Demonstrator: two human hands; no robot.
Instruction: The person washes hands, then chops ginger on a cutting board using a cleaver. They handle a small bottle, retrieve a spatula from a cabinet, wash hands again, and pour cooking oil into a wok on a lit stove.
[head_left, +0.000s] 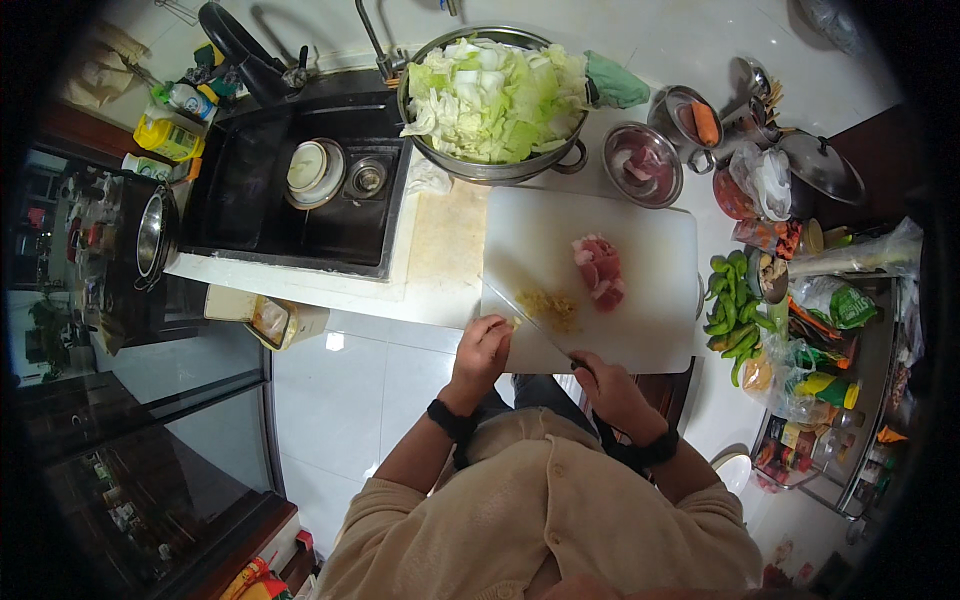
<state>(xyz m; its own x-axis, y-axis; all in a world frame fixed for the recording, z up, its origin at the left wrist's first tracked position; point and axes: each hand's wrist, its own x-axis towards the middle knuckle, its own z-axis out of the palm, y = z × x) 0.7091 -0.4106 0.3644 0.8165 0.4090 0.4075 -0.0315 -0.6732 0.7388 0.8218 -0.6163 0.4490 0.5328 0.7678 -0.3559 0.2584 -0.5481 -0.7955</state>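
My right hand (616, 391) grips the dark handle of a kitchen knife (526, 315). Its blade slants up and left across a white plastic cutting board (652, 300), its edge seen nearly edge-on. My left hand (484, 346) rests at the board's front left corner, fingers bunched around a small pale piece of food (516, 322), perhaps garlic or ginger, close to the blade. Just right of the blade lies a pile of finely chopped yellowish bits (553, 309). Behind that pile sits a piece of raw meat (598, 271), pink with pale fat.
Behind the board stand a large steel pot heaped with cut cabbage (487, 101) and a steel bowl of meat (643, 166). A carrot (704, 124) lies in a steel pan. Green peppers (727, 304) lie to the right. The black sink (247, 202), holding stacked dishes (309, 169), is left.
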